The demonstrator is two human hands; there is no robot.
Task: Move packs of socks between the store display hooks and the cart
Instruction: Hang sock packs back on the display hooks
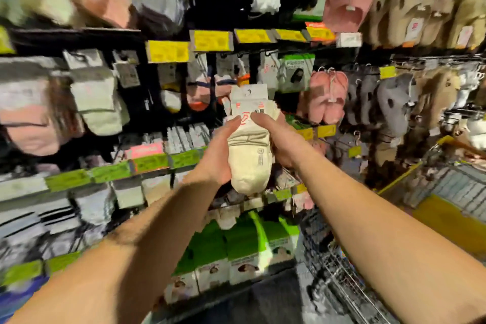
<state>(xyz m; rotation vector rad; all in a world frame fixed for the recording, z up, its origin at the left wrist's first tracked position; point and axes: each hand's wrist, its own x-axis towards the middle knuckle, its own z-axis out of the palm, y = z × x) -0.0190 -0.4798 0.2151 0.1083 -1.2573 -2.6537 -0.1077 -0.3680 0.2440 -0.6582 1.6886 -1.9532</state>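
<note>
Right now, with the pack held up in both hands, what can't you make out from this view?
- Head view: print on the sock pack card is too blurred to read.
- Which hook the pack belongs on: motion blur smears the display.
- Yellow price tags: text unreadable.
- Cart: cut off by the right and bottom edges, contents unseen.
- Left hand and right hand: fingers behind the pack are hidden.

Both bare arms reach forward and up, coming close together at the hands. The left hand (219,155) and the right hand (280,139) face each other, fingers curled in. Both thumbs point up and press on the front of what they hold.
</note>
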